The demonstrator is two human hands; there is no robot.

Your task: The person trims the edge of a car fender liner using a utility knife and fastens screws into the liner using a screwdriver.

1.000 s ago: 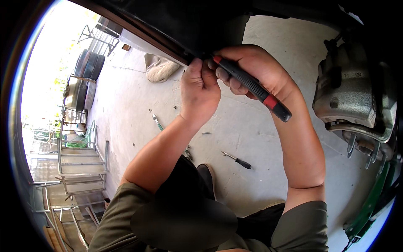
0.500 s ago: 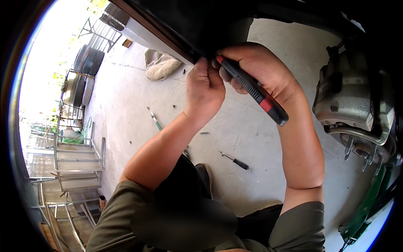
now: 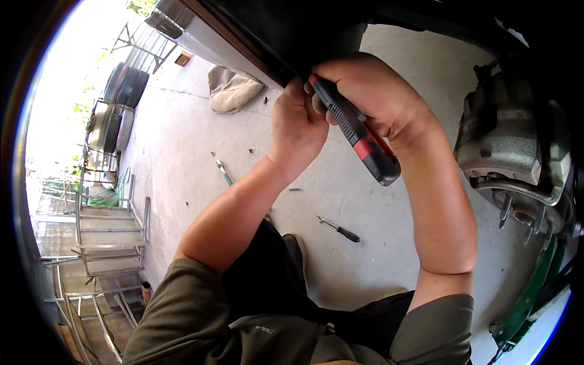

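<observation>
While both arms reach up in front of the body, bent at the elbows, the hands meet at the lower edge of a dark panel point(image 3: 310, 36). The right hand point(image 3: 359, 91) bends inward at the wrist, its fingers curled closed around a black-and-red handle point(image 3: 351, 126). That handle slants from beside the fingertips, just under the panel, down to a thick butt near the wrist. The left hand point(image 3: 299, 125) stands just beside it, back outward, thumb up by the end of a brown edge strip point(image 3: 243, 45), fingers folded in; whether they grip anything I cannot tell.

On the concrete floor point(image 3: 377, 261) below lie a black-handled tool point(image 3: 347, 233) and, partly behind the left forearm, a green-handled one point(image 3: 224, 172). Metal frames point(image 3: 112, 230) and tyres point(image 3: 128, 85) line the floor's left edge. A beige cloth point(image 3: 234, 91) lies beyond the left hand; a grey metal brake part point(image 3: 502, 140) is right of the right forearm.
</observation>
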